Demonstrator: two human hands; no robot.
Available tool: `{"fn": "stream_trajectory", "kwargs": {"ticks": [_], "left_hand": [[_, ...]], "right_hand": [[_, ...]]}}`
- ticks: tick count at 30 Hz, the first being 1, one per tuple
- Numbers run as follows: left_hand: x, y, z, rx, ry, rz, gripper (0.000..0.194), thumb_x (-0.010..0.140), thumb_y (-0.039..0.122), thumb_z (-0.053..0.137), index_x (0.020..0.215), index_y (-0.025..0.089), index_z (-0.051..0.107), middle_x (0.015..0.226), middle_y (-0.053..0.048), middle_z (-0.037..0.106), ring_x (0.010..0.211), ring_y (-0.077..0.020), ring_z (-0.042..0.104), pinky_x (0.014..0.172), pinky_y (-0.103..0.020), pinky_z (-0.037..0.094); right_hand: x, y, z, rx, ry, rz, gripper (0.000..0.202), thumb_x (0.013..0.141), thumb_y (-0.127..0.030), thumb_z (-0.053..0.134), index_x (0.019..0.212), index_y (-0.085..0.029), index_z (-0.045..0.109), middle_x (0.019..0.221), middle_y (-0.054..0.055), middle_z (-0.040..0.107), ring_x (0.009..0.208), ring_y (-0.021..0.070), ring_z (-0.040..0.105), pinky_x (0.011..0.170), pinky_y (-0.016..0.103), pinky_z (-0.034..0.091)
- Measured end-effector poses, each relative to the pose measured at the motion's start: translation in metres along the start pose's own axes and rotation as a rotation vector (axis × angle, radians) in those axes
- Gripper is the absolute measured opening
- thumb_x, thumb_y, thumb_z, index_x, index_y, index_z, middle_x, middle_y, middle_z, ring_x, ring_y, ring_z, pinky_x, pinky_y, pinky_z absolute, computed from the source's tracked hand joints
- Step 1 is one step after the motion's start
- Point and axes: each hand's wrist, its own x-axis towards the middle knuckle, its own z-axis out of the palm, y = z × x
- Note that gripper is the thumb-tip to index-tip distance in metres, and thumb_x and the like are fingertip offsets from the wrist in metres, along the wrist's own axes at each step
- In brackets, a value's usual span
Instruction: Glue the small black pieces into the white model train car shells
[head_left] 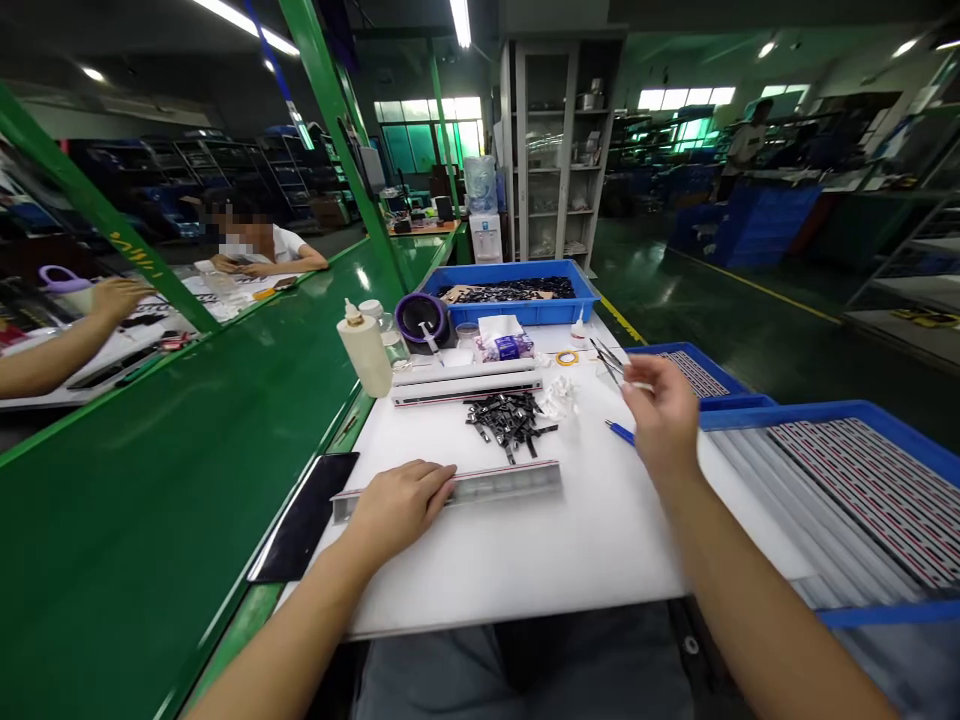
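Observation:
My left hand (397, 505) is closed over the left part of a grey metal channel (510, 486), which lies across the white work surface. My right hand (664, 410) is raised at the right side, pinching a pair of tweezers (609, 365) that points up and to the left. Beyond the channel is a heap of small black strips (510, 418) with shiny ends. Behind the heap lie more long channels (469, 388) side by side. Below my right hand a blue pen-like tool (621, 432) rests on the surface.
A blue bin (517, 310) of black parts stands at the back. Blue trays (862, 410) with striped strips sit to the right. A squeeze bottle (365, 350), tissue pack (506, 345) and dark tablet-like panel (304, 520) are at left. A co-worker (262, 245) sits beyond the green partition.

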Motion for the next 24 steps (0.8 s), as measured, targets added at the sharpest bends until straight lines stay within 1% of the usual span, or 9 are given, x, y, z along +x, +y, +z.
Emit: {"fn": "stream_trajectory", "kwargs": {"ticks": [2,5,7,10,13,15,19,21,24], "left_hand": [[-0.002,-0.002,0.005,-0.023,-0.008,-0.019,0.041,0.101,0.04,0.035,0.114,0.021,0.069,0.106,-0.006,0.074,0.093,-0.0229,0.069,0.075,-0.036,0.056],[-0.004,0.002,0.004,-0.024,-0.004,0.001,0.04,0.099,0.041,0.039,0.121,0.019,0.066,0.112,-0.008,0.072,0.1,-0.0254,0.067,0.085,-0.041,0.055],[-0.005,0.011,-0.001,-0.012,0.001,0.048,0.042,0.097,0.04,0.045,0.129,0.017,0.061,0.119,-0.01,0.069,0.107,-0.0278,0.064,0.092,-0.045,0.052],[-0.005,0.031,-0.008,0.009,-0.005,0.151,0.051,0.094,0.038,0.05,0.139,0.014,0.051,0.13,-0.012,0.063,0.116,-0.0294,0.06,0.099,-0.047,0.048],[0.0,0.049,-0.011,0.026,-0.009,0.231,0.053,0.094,0.036,0.05,0.142,0.014,0.046,0.137,-0.012,0.059,0.121,-0.0293,0.058,0.102,-0.049,0.046],[0.008,0.056,-0.014,0.003,-0.007,0.243,0.051,0.095,0.034,0.049,0.141,0.013,0.047,0.134,-0.012,0.06,0.119,-0.0284,0.059,0.101,-0.048,0.046],[0.038,0.057,-0.024,-0.132,-0.077,0.202,0.041,0.096,0.032,0.045,0.132,0.015,0.055,0.113,-0.01,0.071,0.1,-0.0256,0.065,0.094,-0.047,0.049],[0.064,0.054,-0.029,-0.211,-0.091,0.118,0.036,0.096,0.033,0.045,0.126,0.019,0.059,0.109,-0.007,0.072,0.097,-0.0255,0.066,0.089,-0.045,0.05],[0.114,0.049,-0.027,-0.356,-0.032,-0.045,0.028,0.091,0.032,0.051,0.111,0.02,0.066,0.112,-0.007,0.07,0.103,-0.0273,0.063,0.089,-0.043,0.05]], "right_hand": [[0.018,0.007,0.019,0.001,-0.012,-0.033,0.034,0.079,-0.028,0.059,0.111,-0.017,0.059,0.104,0.01,0.063,0.096,0.0211,0.061,0.083,0.037,0.052],[0.016,0.025,0.034,-0.031,-0.062,-0.105,0.037,0.077,-0.024,0.057,0.113,-0.016,0.058,0.106,0.01,0.06,0.097,0.021,0.059,0.081,0.035,0.05],[0.007,0.036,0.033,-0.029,-0.081,-0.105,0.04,0.076,-0.023,0.055,0.116,-0.017,0.057,0.107,0.009,0.059,0.099,0.0208,0.057,0.081,0.035,0.049],[0.001,0.043,0.025,-0.037,-0.139,-0.033,0.043,0.075,-0.022,0.056,0.118,-0.02,0.055,0.106,0.007,0.059,0.098,0.0204,0.057,0.08,0.034,0.048],[0.005,0.042,0.02,-0.121,-0.285,0.032,0.044,0.074,-0.022,0.06,0.117,-0.02,0.055,0.103,0.006,0.06,0.094,0.0196,0.056,0.077,0.033,0.047],[0.008,0.04,0.02,-0.199,-0.395,0.045,0.04,0.073,-0.023,0.062,0.113,-0.019,0.056,0.1,0.005,0.06,0.09,0.0187,0.056,0.078,0.032,0.046],[0.005,0.039,0.024,-0.407,-0.587,0.057,0.031,0.072,-0.025,0.067,0.1,-0.019,0.057,0.097,0.004,0.06,0.09,0.0189,0.054,0.081,0.032,0.042],[0.003,0.041,0.026,-0.47,-0.641,0.069,0.024,0.071,-0.024,0.068,0.092,-0.019,0.058,0.093,0.003,0.061,0.087,0.0185,0.054,0.078,0.031,0.04],[0.002,0.043,0.028,-0.482,-0.658,0.08,0.009,0.072,-0.023,0.065,0.077,-0.019,0.058,0.079,0.001,0.058,0.074,0.016,0.05,0.067,0.028,0.035]]}}
